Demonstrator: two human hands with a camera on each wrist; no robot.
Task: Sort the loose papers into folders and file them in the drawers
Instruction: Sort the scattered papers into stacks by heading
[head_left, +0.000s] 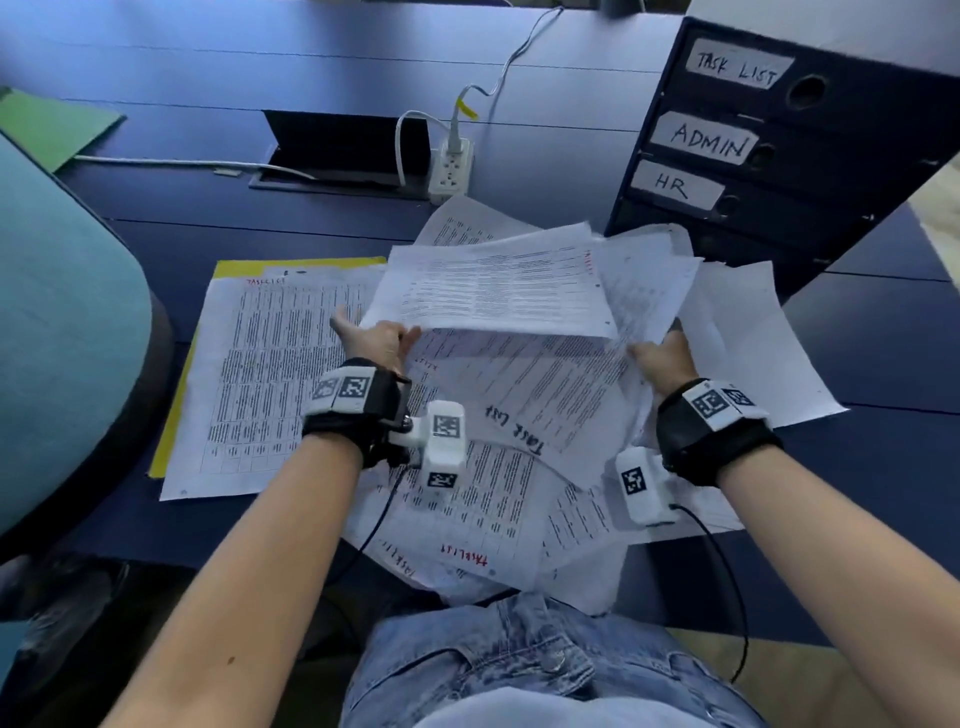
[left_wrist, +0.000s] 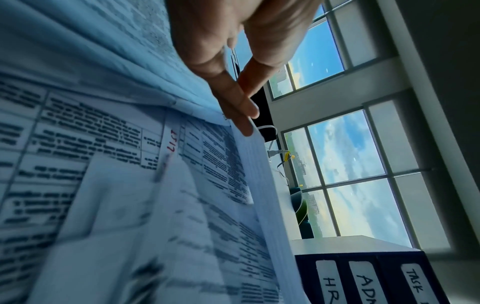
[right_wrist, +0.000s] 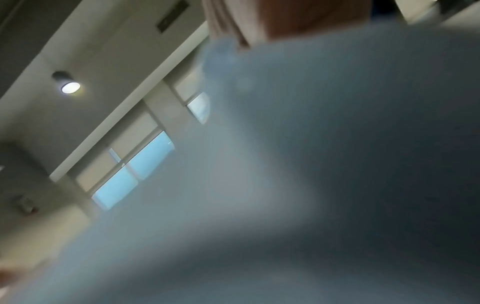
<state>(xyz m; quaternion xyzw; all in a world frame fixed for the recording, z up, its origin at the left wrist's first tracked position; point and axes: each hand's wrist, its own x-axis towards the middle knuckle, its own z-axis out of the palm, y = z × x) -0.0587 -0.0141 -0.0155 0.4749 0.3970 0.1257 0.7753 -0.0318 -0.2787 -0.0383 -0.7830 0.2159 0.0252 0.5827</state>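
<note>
Both hands (head_left: 514, 345) lift a printed sheet (head_left: 498, 288) off messy papers (head_left: 483, 499).

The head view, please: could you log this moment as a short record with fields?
left hand: holds the near left edge of a lifted printed sheet
right hand: grips a bundle of sheets
yellow folder: flat under a table-printed page
drawer labels: TASK LIST, ADMIN, HR
drawers: shut
</note>
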